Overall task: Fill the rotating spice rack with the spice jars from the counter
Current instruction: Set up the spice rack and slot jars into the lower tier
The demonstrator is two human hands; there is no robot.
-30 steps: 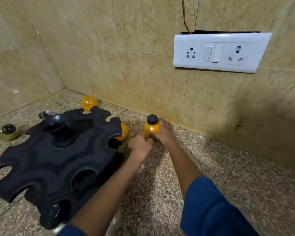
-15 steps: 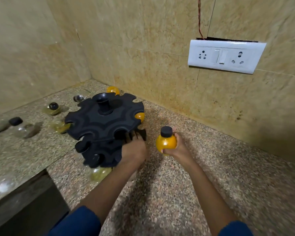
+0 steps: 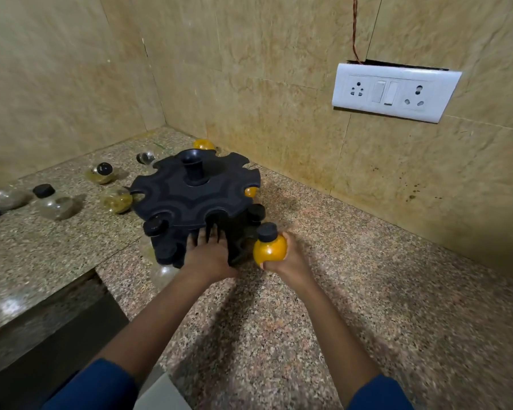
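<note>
A black rotating spice rack (image 3: 190,193) stands on the granite counter near the corner. My right hand (image 3: 288,258) grips a round orange spice jar (image 3: 269,249) with a black cap, just right of the rack's lower tier. My left hand (image 3: 208,253) rests flat against the rack's lower tier, fingers spread. An orange jar (image 3: 250,191) sits in a slot on the right of the rack, and black-capped jars (image 3: 154,226) hang in the front slots. Another orange jar (image 3: 203,144) shows behind the rack. Several loose jars (image 3: 116,199) lie on the counter to the left.
Tiled walls close the corner behind and left of the rack. A white switch and socket plate (image 3: 394,91) is on the right wall. The counter (image 3: 367,291) drops to a dark gap (image 3: 57,335) at the front left. A clear jar (image 3: 165,275) lies under the rack's front edge.
The view has pulled back and swung left. My right hand has carried the orange jar down and closer to the rack's lower tier. My left hand stays on the rack.
</note>
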